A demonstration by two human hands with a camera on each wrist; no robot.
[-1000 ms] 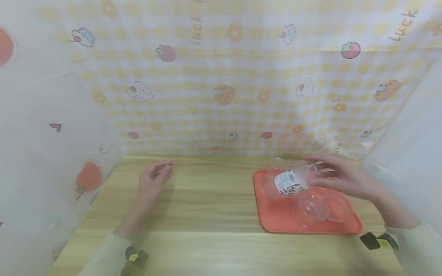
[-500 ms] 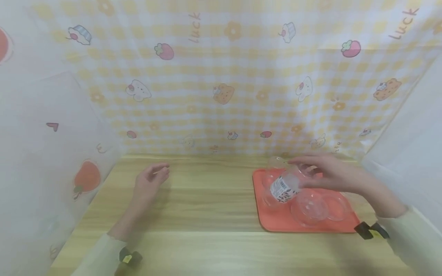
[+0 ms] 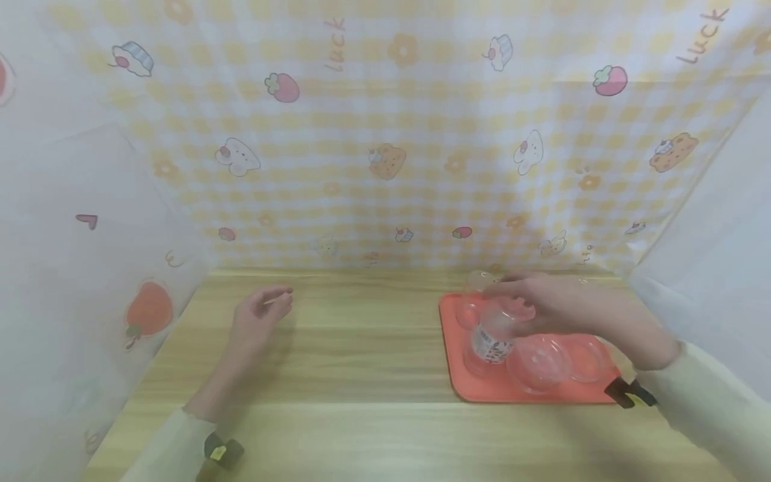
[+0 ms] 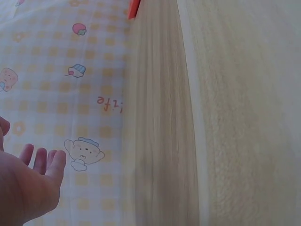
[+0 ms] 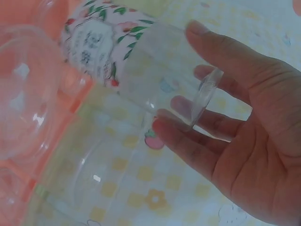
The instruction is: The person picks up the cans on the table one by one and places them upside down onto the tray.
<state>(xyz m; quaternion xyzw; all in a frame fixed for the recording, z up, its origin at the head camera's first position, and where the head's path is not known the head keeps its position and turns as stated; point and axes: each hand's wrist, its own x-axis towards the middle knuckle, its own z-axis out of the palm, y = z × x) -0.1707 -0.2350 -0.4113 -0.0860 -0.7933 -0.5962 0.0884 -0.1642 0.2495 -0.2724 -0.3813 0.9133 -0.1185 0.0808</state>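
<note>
In the head view, my right hand (image 3: 542,301) grips one end of a clear plastic cup (image 3: 500,314) with a floral label (image 5: 94,44). The right wrist view shows the thumb on one side and the fingers curled round the other. The cup stands nearly upright over the left part of an orange tray (image 3: 458,385); whether it touches the tray cannot be told. Clear round plastic pieces, one of them a dome (image 3: 539,365), lie on the tray to the right. Over the left of the table, my left hand (image 3: 259,311) hangs with loosely curled fingers and holds nothing.
A wooden-patterned table (image 3: 361,361) runs between the hands. Behind it hangs a yellow checked cloth (image 3: 385,194), with pale printed sheets at both sides. Another clear rounded piece (image 3: 480,281) stands at the tray's back edge.
My right hand has moved left with the cup, turning it from a slant to nearly upright and lowering it over the tray. The left hand has shifted only slightly left in the view.
</note>
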